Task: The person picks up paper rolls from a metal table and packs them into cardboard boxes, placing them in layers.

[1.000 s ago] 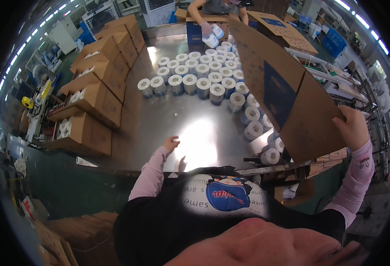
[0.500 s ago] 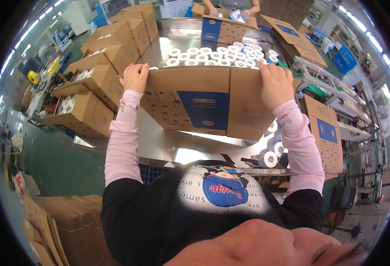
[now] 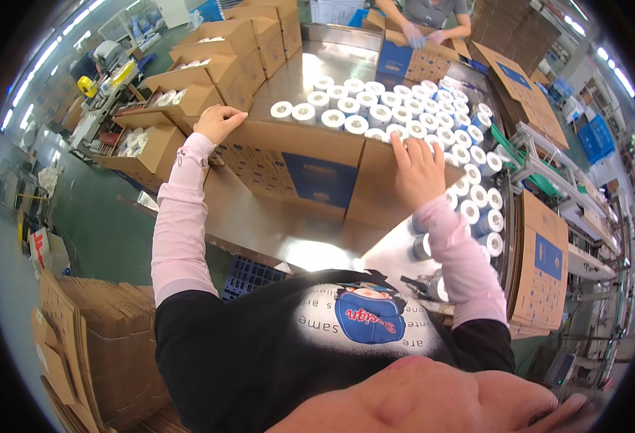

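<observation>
A person stands at a shiny metal table (image 3: 259,216) and holds a flat brown cardboard box (image 3: 310,169) with a blue patch on its side. The box is not opened up yet. It stands on its long edge on the table, right in front of the person.

The left hand (image 3: 218,121) grips the top left corner of the box, with the fingers curled over the edge. The right hand (image 3: 418,172) lies flat on the right part of the box, near the top edge, with the fingers spread apart and pointing away from the person. Both arms wear pink sleeves (image 3: 176,216).

Behind the box, many white rolls (image 3: 375,108) stand close together on the table. They look like rolls of tape, standing on end. More of them run down the right side of the table, past the right hand.

To the left of the table are open brown boxes (image 3: 216,72), and some have white rolls inside. At the far end of the table, another person's hands (image 3: 422,37) rest on a box with a blue side. On the right, a flat box (image 3: 545,263) leans near the table edge. Low on the left, a pile of flat cardboard (image 3: 93,346) sits on the green floor (image 3: 93,224).
</observation>
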Demonstrator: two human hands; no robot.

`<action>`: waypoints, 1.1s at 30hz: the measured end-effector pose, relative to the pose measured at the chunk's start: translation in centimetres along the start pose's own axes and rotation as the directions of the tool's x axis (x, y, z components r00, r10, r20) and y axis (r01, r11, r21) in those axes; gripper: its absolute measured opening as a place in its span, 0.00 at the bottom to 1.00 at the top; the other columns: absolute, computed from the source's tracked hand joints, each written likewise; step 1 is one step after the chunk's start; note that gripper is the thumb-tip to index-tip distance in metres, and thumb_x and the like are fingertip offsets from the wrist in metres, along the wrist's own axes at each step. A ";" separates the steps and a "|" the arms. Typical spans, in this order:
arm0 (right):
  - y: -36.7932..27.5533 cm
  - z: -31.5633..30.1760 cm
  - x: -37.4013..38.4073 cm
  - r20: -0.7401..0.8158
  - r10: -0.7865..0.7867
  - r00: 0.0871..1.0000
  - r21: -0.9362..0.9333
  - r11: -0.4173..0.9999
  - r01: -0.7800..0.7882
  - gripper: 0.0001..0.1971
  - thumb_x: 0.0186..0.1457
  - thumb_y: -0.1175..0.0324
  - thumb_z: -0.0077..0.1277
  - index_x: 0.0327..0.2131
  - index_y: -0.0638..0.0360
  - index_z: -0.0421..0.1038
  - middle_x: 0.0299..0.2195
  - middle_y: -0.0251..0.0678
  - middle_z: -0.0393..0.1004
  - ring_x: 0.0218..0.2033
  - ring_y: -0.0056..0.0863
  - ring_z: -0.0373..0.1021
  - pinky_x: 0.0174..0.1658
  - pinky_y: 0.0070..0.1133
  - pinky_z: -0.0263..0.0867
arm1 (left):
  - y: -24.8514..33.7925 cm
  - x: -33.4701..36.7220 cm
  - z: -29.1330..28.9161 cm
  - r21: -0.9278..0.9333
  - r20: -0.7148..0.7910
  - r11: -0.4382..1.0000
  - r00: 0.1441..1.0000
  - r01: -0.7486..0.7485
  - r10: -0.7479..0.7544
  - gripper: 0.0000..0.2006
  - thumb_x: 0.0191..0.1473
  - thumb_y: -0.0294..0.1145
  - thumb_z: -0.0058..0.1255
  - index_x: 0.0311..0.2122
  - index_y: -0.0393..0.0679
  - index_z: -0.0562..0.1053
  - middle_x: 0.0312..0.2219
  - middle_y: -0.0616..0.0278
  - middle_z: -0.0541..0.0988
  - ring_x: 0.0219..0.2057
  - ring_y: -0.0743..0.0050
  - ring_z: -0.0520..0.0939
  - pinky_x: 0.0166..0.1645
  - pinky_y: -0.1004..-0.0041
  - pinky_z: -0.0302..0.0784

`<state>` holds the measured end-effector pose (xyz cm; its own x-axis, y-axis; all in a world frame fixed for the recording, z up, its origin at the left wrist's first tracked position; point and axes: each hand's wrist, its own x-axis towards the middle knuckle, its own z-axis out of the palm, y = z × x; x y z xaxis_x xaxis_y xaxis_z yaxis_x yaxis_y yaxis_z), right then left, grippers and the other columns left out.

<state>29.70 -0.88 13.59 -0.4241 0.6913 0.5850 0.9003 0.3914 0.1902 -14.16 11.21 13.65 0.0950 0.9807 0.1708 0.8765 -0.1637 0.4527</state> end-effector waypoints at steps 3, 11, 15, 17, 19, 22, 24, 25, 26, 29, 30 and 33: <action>-3.1 -0.6 -1.7 -0.017 0.037 0.999 0.047 0.998 -0.036 0.26 0.46 0.72 0.48 0.53 0.56 0.65 0.52 0.34 0.67 0.56 0.33 0.61 0.57 0.40 0.49 | -0.6 1.1 -1.6 -0.035 0.178 0.985 0.971 0.172 -0.163 0.27 0.49 0.63 0.51 0.41 0.48 0.79 0.40 0.57 0.81 0.43 0.63 0.79 0.55 0.56 0.63; -4.0 -2.9 -4.8 -0.111 -0.080 0.991 0.328 0.938 0.112 0.07 0.44 0.63 0.57 0.27 0.50 0.71 0.26 0.29 0.70 0.30 0.28 0.69 0.46 0.30 0.59 | 3.6 -0.4 -2.1 0.235 -0.270 0.842 0.865 0.486 -0.423 0.41 0.42 0.75 0.47 0.55 0.55 0.70 0.66 0.57 0.50 0.66 0.46 0.46 0.66 0.45 0.43; -0.1 -2.9 0.0 -0.267 -0.127 0.955 0.522 0.814 0.254 0.18 0.46 0.64 0.57 0.10 0.53 0.61 0.10 0.32 0.61 0.14 0.35 0.58 0.25 0.30 0.54 | 2.2 -2.0 -2.4 0.031 -0.181 0.903 0.890 0.429 -0.417 0.46 0.44 0.72 0.48 0.53 0.34 0.69 0.50 0.42 0.73 0.53 0.49 0.73 0.57 0.65 0.67; 2.0 -3.8 2.2 -0.174 -0.270 0.947 0.795 0.529 0.297 0.20 0.48 0.63 0.56 0.10 0.53 0.61 0.09 0.33 0.60 0.13 0.37 0.56 0.23 0.30 0.52 | 7.8 -4.8 -2.6 -0.128 0.125 0.946 0.951 0.297 -0.282 0.43 0.47 0.68 0.48 0.46 0.27 0.73 0.42 0.36 0.77 0.48 0.46 0.77 0.53 0.64 0.70; 1.8 -3.2 2.6 0.043 -0.491 0.870 0.835 0.496 0.239 0.19 0.52 0.58 0.53 0.12 0.55 0.67 0.12 0.37 0.67 0.17 0.42 0.62 0.25 0.33 0.58 | 9.6 -8.4 -1.9 0.018 0.150 0.999 0.988 0.033 -0.036 0.45 0.47 0.67 0.50 0.49 0.24 0.69 0.40 0.34 0.77 0.45 0.44 0.78 0.51 0.62 0.71; 0.0 0.4 0.1 0.502 -0.578 0.644 0.623 0.758 0.194 0.18 0.55 0.53 0.48 0.20 0.55 0.76 0.19 0.42 0.74 0.25 0.46 0.71 0.34 0.35 0.67 | 14.9 -12.5 -2.9 0.104 0.627 0.967 0.770 -0.234 0.119 0.41 0.42 0.65 0.55 0.49 0.35 0.71 0.40 0.40 0.78 0.43 0.44 0.78 0.49 0.62 0.73; 1.2 6.2 -4.7 0.743 -0.529 0.409 0.463 0.848 0.258 0.17 0.54 0.53 0.48 0.24 0.54 0.77 0.24 0.42 0.76 0.30 0.46 0.73 0.37 0.35 0.69 | 15.7 -13.3 -1.4 0.112 0.679 0.888 0.687 -0.446 0.259 0.40 0.42 0.68 0.53 0.44 0.34 0.74 0.34 0.42 0.80 0.40 0.45 0.80 0.47 0.62 0.74; 2.1 8.5 -6.4 0.851 -0.453 0.265 0.376 0.878 0.295 0.17 0.54 0.52 0.48 0.25 0.53 0.77 0.26 0.42 0.77 0.30 0.45 0.73 0.38 0.36 0.68 | 16.4 -12.8 -0.7 0.140 0.753 0.875 0.624 -0.464 0.210 0.40 0.42 0.69 0.52 0.42 0.34 0.75 0.33 0.43 0.80 0.39 0.45 0.80 0.46 0.62 0.75; 2.4 7.9 -5.4 0.806 -0.470 0.360 0.420 0.883 0.211 0.16 0.53 0.53 0.49 0.28 0.54 0.77 0.28 0.43 0.77 0.32 0.45 0.74 0.39 0.35 0.69 | 16.7 -12.1 -0.8 0.148 0.745 0.877 0.635 -0.458 0.206 0.40 0.42 0.69 0.52 0.41 0.34 0.76 0.32 0.42 0.80 0.39 0.45 0.80 0.46 0.63 0.75; 3.7 4.1 -0.1 0.405 -0.421 0.812 0.678 0.733 0.042 0.07 0.50 0.65 0.53 0.32 0.55 0.75 0.33 0.41 0.76 0.37 0.40 0.72 0.42 0.32 0.68 | 15.7 -7.9 -0.4 0.061 0.791 0.946 0.593 -0.318 0.148 0.39 0.42 0.70 0.51 0.42 0.37 0.77 0.33 0.44 0.80 0.37 0.50 0.81 0.44 0.62 0.74; 4.0 1.4 2.5 0.191 -0.220 0.957 0.743 0.670 0.006 0.06 0.51 0.66 0.51 0.32 0.53 0.74 0.33 0.38 0.75 0.38 0.41 0.70 0.43 0.33 0.67 | 14.8 -7.1 0.1 0.112 0.727 0.944 0.674 -0.309 0.135 0.36 0.43 0.65 0.54 0.42 0.38 0.77 0.34 0.45 0.80 0.38 0.49 0.80 0.44 0.62 0.74; 10.4 1.1 5.4 -0.226 -0.102 0.969 0.236 0.959 0.156 0.16 0.52 0.61 0.52 0.44 0.57 0.72 0.37 0.43 0.76 0.39 0.42 0.71 0.41 0.32 0.67 | 13.8 -5.0 6.9 0.026 0.441 0.952 0.858 -0.304 0.262 0.27 0.44 0.55 0.58 0.41 0.41 0.77 0.37 0.49 0.79 0.41 0.51 0.79 0.46 0.65 0.73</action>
<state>36.64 7.62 17.87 -0.4806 0.4926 0.7255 0.7743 0.6267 0.0874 0.76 4.76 13.00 0.5191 0.8461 -0.1211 0.8182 -0.4510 0.3566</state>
